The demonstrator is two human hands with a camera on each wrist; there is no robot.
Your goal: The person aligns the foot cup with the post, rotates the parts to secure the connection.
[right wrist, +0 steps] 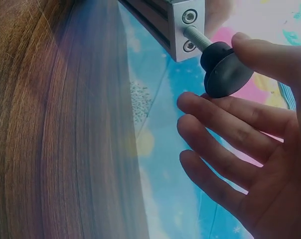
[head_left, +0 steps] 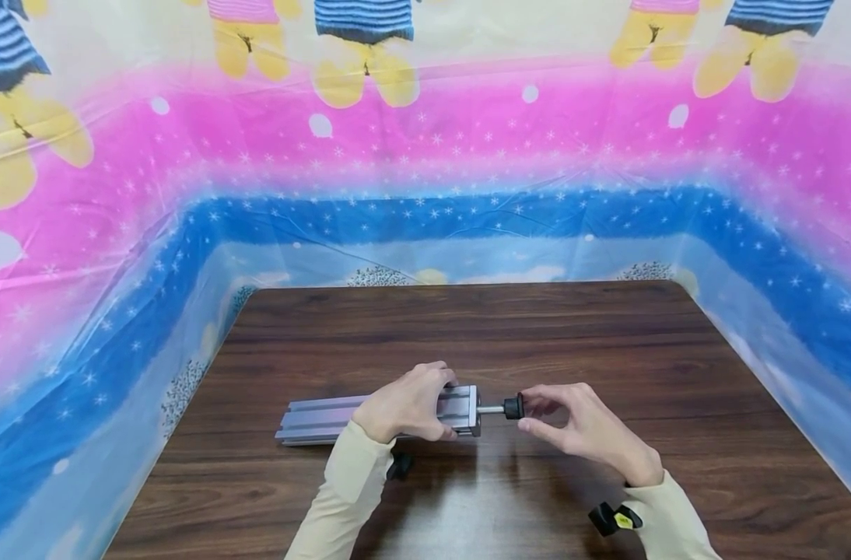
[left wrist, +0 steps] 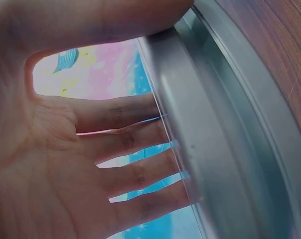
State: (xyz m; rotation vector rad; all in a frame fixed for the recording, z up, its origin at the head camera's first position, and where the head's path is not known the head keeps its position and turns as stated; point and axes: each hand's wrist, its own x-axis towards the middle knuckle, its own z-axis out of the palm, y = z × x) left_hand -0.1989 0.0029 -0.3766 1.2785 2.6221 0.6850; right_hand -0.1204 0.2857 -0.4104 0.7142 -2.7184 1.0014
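I see the silver metal bar (head_left: 369, 416) lying flat on the brown table (head_left: 607, 342), close to the near edge; my left hand (head_left: 406, 404) wraps over the bar's right end, thumb on one side and fingers curled down the other, so it holds the bar tight. A thin screw sticks out of that end with a black round foot (head_left: 513, 407) on it; my right hand (head_left: 583, 428) pinches the foot between thumb and first finger, and its other fingers stay loose and spread.
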